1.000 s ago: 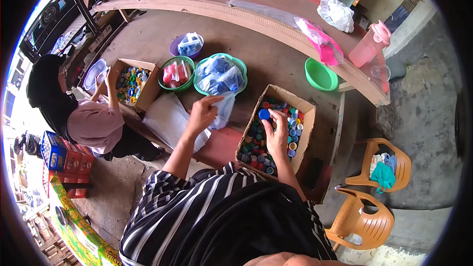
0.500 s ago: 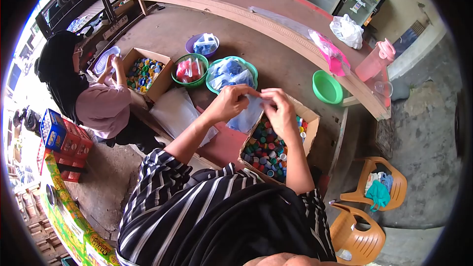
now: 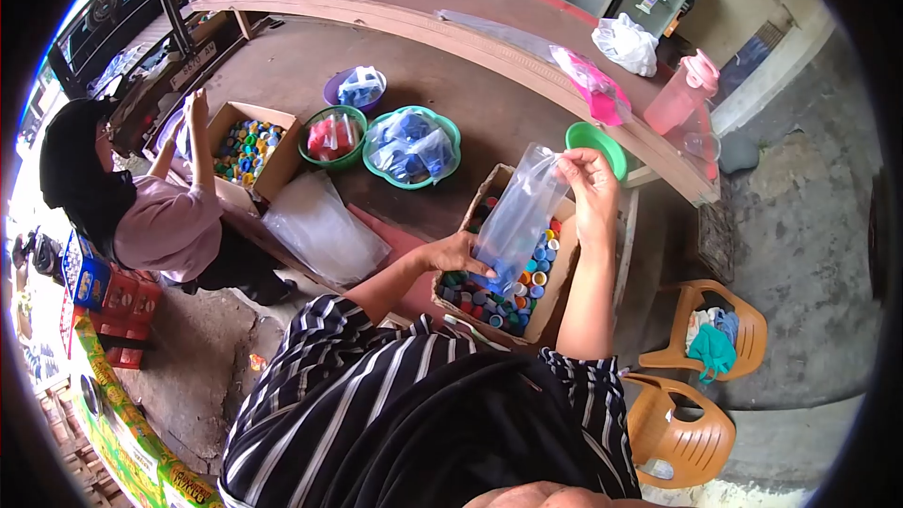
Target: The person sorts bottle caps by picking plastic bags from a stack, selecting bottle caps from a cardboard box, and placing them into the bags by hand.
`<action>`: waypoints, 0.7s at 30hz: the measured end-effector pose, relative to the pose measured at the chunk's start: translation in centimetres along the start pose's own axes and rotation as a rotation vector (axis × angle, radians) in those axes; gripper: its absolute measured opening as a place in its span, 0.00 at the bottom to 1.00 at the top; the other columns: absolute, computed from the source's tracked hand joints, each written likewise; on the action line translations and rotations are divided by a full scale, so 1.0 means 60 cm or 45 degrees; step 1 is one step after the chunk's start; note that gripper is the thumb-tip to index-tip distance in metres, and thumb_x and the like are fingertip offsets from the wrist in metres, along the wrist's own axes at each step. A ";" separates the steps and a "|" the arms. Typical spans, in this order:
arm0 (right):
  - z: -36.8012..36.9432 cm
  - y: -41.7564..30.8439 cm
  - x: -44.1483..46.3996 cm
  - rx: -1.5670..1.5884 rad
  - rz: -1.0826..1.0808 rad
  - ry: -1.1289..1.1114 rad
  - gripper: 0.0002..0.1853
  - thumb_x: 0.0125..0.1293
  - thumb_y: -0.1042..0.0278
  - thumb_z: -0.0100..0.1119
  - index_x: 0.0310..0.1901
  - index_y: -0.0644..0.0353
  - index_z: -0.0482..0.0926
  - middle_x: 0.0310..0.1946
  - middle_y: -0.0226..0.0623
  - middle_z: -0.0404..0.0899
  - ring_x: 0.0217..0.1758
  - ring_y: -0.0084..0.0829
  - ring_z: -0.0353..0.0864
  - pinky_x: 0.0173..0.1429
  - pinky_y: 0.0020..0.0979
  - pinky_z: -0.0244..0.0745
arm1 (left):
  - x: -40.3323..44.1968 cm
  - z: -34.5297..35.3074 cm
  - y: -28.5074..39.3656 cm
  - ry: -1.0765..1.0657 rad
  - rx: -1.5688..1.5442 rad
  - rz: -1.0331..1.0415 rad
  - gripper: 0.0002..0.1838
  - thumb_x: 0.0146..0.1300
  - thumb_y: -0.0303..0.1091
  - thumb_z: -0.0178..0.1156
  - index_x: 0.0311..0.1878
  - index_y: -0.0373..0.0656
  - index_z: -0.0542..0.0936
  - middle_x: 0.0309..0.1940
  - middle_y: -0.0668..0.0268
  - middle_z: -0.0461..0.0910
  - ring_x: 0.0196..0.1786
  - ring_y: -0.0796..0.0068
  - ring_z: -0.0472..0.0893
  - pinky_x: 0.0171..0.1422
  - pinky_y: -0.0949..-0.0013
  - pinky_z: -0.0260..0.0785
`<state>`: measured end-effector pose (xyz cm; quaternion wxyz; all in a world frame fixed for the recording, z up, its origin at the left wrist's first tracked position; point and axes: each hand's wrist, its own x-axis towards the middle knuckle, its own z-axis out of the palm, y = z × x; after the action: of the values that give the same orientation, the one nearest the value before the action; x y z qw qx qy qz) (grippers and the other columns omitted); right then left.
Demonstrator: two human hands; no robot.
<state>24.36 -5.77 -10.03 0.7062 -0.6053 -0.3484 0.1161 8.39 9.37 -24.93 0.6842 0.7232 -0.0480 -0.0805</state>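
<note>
A clear plastic bag (image 3: 520,212) with blue bottle caps at its bottom slants between my two hands. My right hand (image 3: 593,190) pinches the bag's top edge. Lower down, my left hand (image 3: 456,256) grips the bag near the caps. Underneath is a cardboard box (image 3: 562,293) full of mixed-colour bottle caps (image 3: 522,299), partly hidden by the bag and left hand. Left of it lies a stack of clear plastic bags (image 3: 324,226). Behind the stack, a turquoise basin (image 3: 376,167) holds filled bags of blue caps (image 3: 411,146).
A green basket (image 3: 331,162) with red-filled bags and a purple bowl (image 3: 331,87) stand farther back. To the left, a co-worker (image 3: 169,216) works beside another box of caps (image 3: 249,149). A green basin (image 3: 602,146) sits beyond my right hand, near the wooden ledge (image 3: 564,85).
My hands have moved apart, the right one up and the left one down, stretching the bag between them. The co-worker's hand has risen. The view has shifted slightly.
</note>
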 end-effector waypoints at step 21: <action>-0.117 0.192 -0.194 0.266 0.610 -0.265 0.15 0.77 0.65 0.52 0.56 0.66 0.78 0.53 0.38 0.84 0.53 0.29 0.84 0.59 0.30 0.77 | 0.058 0.090 -0.082 0.312 -0.103 -0.099 0.20 0.66 0.44 0.68 0.45 0.33 0.86 0.37 0.71 0.85 0.40 0.85 0.78 0.48 0.71 0.73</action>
<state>23.29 -15.25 -25.05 0.6778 -0.5791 -0.2521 0.3765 10.62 3.75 -30.31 0.7099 0.7008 0.0673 -0.0199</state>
